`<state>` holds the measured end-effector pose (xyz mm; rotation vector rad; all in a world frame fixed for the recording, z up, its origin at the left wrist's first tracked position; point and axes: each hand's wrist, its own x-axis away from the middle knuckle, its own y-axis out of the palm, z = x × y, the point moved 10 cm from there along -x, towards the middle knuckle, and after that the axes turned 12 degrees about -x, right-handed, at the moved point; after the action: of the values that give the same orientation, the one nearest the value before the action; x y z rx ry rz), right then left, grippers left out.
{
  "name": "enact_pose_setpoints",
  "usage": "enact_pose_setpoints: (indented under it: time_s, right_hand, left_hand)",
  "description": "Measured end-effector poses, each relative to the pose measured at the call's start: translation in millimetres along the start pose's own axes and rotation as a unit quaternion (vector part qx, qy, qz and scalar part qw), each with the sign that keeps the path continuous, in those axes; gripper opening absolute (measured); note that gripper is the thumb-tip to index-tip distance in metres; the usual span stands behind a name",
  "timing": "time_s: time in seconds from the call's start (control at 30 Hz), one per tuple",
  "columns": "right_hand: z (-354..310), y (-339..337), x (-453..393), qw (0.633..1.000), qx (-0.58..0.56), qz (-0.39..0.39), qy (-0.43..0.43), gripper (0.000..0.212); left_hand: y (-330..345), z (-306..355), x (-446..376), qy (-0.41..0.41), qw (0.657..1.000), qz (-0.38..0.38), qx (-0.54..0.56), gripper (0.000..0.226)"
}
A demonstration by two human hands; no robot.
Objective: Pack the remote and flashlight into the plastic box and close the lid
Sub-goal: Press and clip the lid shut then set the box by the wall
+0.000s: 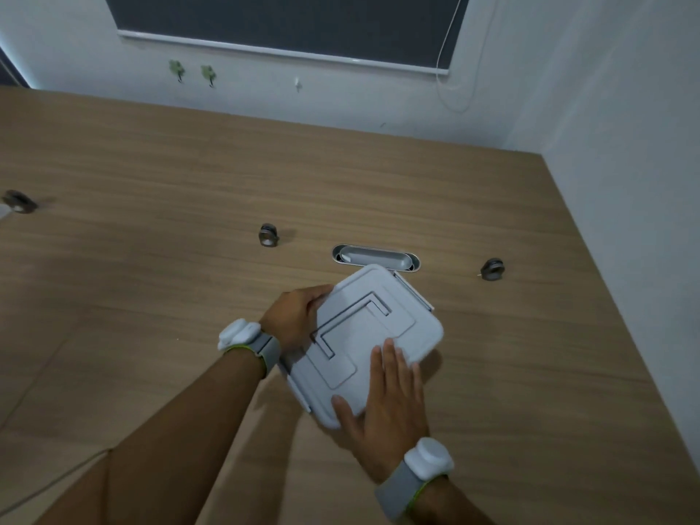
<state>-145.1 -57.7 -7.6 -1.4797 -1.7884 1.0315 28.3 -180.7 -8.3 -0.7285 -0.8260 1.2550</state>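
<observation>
A pale grey plastic box (360,335) lies on the wooden table, its lid on top with a raised angular pattern. Side latch flaps stick out at its far right and near left edges. My left hand (293,316) grips the box's left far edge, fingers curled over the rim. Lying flat on the lid's near right part is my right hand (386,403), fingers stretched out and thumb over the near edge. The remote and the flashlight are not visible; the closed lid hides the inside.
An oval cable port (375,258) is set in the table just beyond the box. Small dark round fittings sit at the centre (269,235), right (492,269) and far left (19,201). White walls close the back and right sides.
</observation>
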Motion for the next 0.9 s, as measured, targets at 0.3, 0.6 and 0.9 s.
enact_pose_setpoints:
  time_s: [0.3,0.6,0.9]
  right_hand:
    - [-26,3,-2,0.997,0.048,-0.038,-0.041,0.089]
    - [32,-63,-84,0.997,-0.03,0.065,-0.033,0.048]
    - [72,-43,-129,0.995,-0.104,-0.011,0.002,0.068]
  left_hand:
    - [-4,0,-24,0.007,0.997,-0.047,-0.055,0.04]
    - [1,-1,42,-0.138,0.97,0.061,-0.189,0.073]
    - [14,8,71,-0.149,0.96,0.115,-0.207,0.092]
